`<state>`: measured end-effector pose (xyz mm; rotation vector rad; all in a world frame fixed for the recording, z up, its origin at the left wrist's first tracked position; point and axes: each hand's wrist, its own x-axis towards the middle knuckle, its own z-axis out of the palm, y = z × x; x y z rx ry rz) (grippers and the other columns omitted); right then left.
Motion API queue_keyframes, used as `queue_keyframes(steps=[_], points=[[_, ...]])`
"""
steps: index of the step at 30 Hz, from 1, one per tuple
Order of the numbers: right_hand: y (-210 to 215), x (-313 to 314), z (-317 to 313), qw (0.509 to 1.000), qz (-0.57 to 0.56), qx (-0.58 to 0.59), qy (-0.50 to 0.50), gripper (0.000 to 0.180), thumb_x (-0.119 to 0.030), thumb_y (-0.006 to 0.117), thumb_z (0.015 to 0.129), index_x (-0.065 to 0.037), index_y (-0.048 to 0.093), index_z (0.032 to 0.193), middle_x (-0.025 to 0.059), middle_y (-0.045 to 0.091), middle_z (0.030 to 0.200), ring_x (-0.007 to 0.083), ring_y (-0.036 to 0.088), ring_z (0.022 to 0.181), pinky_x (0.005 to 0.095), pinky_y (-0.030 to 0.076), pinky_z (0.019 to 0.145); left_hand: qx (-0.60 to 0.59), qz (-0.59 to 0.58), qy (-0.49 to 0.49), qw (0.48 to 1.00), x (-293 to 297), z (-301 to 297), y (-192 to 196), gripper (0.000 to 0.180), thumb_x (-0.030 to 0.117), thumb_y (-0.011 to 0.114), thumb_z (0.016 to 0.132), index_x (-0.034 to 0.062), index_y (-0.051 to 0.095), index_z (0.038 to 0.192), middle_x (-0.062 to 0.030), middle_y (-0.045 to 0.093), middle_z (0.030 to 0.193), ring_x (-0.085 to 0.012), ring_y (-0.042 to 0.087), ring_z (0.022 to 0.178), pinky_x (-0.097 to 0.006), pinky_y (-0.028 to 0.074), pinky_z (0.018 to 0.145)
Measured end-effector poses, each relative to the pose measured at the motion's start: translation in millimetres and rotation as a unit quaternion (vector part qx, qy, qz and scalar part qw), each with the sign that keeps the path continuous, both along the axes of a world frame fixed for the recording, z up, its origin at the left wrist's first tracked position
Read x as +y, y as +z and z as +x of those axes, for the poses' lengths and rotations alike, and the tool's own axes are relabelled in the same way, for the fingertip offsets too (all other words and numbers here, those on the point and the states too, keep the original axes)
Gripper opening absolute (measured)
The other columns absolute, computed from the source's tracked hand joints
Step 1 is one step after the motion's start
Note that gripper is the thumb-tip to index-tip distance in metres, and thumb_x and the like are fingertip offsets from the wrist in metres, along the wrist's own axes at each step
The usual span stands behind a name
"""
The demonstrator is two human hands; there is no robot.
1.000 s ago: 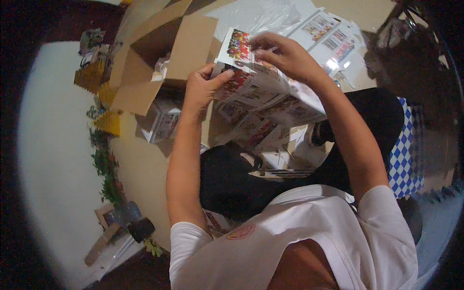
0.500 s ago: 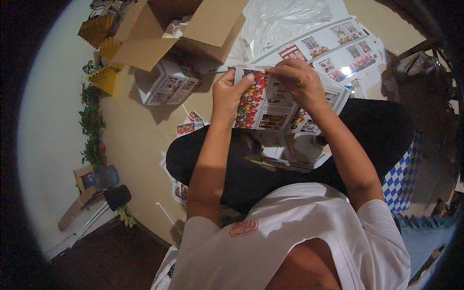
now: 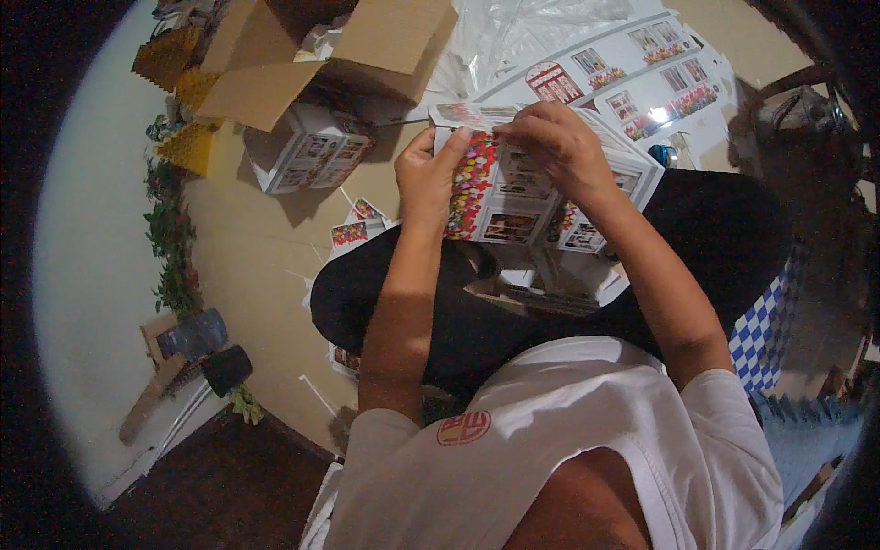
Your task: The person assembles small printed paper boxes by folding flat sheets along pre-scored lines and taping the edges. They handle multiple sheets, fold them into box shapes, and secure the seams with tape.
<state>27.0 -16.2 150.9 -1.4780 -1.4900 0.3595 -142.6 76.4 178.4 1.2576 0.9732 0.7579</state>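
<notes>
Both hands [image 3: 568,151] — on flower-printed cardboard [image 3: 516,209]

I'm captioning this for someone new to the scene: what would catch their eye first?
Probably the printed card piece with its bright flowers, above the picture's middle, gripped by the left hand, with the right hand at its upper part. Next, perhaps, the open brown cardboard box at upper left, then the blue-and-white checkered surface at right.

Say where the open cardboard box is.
The open cardboard box is at the upper left of the head view, beyond the left hand and left of the clear plastic.
</notes>
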Motion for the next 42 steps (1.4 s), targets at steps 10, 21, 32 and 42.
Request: queue_keyframes(steps=[10, 21, 32, 42], points=[[-56.7, -59.2, 56.9, 0.932, -0.090, 0.070, -0.343, 0.024, -0.017, 0.065, 0.084, -0.007, 0.067, 0.106, 0.0114, 0.064, 0.108, 0.0229, 0.057, 0.104, 0.0340, 0.042, 0.093, -0.037, -0.028, 0.072, 0.996, -2.2, -17.8, -22.2, 0.018, 0.012, 0.069, 0.086, -0.0003, 0.065, 0.097, -0.0039, 0.067, 0.091, -0.0086, 0.060, 0.078, -0.023, 0.047, 0.074], [-40.2, -76.1, 93.4, 0.861, -0.151, 0.409, -0.264, 0.050, -0.035, 0.067, 0.086, 0.002, 0.056, 0.120, 0.0099, 0.062, 0.108, 0.0184, 0.056, 0.099, 0.0302, 0.043, 0.088, -0.120, -0.009, 0.130, 0.984, -11.8, -43.1, -24.5, 0.019, 0.010, 0.066, 0.087, -0.0002, 0.063, 0.103, -0.0051, 0.066, 0.098, -0.0109, 0.059, 0.090, -0.026, 0.044, 0.085], [-69.8, -62.1, 96.0, 0.804, -0.207, 0.454, -0.322, 0.034, -0.034, 0.071, 0.083, -0.003, 0.064, 0.095, 0.0036, 0.062, 0.089, 0.0134, 0.053, 0.081, 0.0276, 0.040, 0.073, -0.118, -0.046, 0.149, 0.981, -32.2, -54.7, -60.5, 0.030, 0.012, 0.068, 0.086, -0.0004, 0.059, 0.112, -0.0054, 0.063, 0.109, -0.0145, 0.058, 0.098, -0.029, 0.040, 0.093], [-75.1, -54.1, 91.5, 0.820, -0.236, 0.414, -0.317, 0.039, -0.034, 0.066, 0.087, -0.001, 0.060, 0.107, 0.0062, 0.063, 0.092, 0.0130, 0.056, 0.082, 0.0268, 0.043, 0.070, -0.105, -0.092, 0.185, 0.973, -33.2, -46.3, -64.4, 0.038, 0.014, 0.067, 0.086, -0.0014, 0.054, 0.118, -0.0077, 0.062, 0.111, -0.0160, 0.059, 0.100, -0.031, 0.044, 0.092]])
